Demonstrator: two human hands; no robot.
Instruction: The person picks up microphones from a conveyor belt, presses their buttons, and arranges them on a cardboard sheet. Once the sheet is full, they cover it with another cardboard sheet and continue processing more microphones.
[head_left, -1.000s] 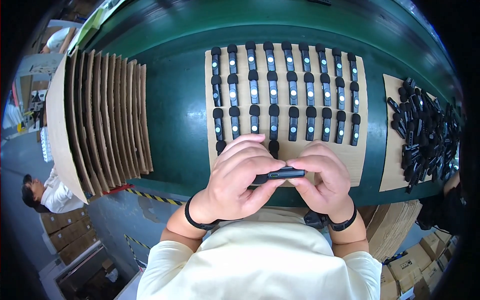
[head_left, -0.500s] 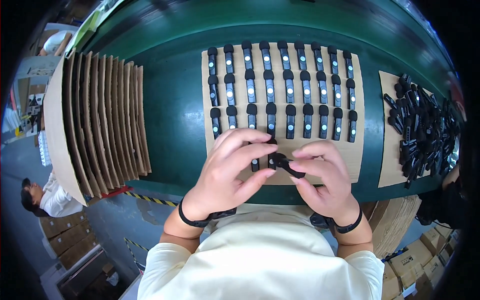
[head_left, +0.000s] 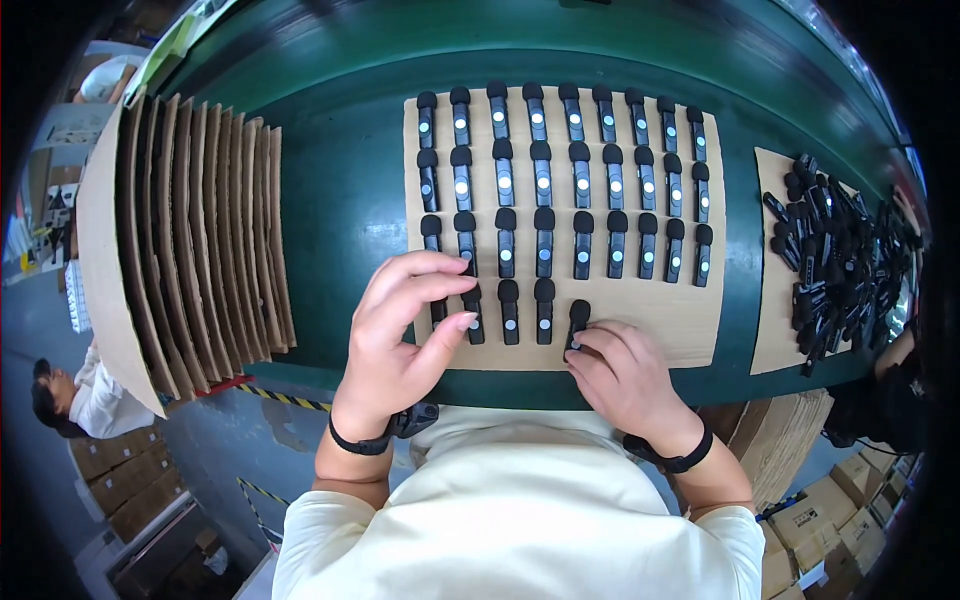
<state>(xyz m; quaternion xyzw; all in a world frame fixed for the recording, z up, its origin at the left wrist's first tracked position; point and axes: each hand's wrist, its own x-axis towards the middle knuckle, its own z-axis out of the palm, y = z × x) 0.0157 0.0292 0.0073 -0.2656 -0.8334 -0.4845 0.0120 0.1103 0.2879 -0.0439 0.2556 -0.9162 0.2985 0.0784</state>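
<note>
Small black wireless microphones with rounded foam tips and pale round dots stand in rows on a cardboard sheet. My right hand is closed on one microphone, fingers and thumb pinching its lower body, at the sheet's near edge. Its foam tip points away from me. To its left in the nearest row lies another microphone. My left hand hovers over the near left corner with thumb and fingers apart, close beside a microphone and partly covering one more.
Upright cardboard sheets stand packed together at the left. On the right, a heap of loose microphones lies on another piece of cardboard. Everything rests on a green table. A person shows at the far left.
My left hand has moved left, uncovering microphones in the nearest row. My right hand has lowered its microphone toward the sheet and turned it from slanted to nearly straight.
</note>
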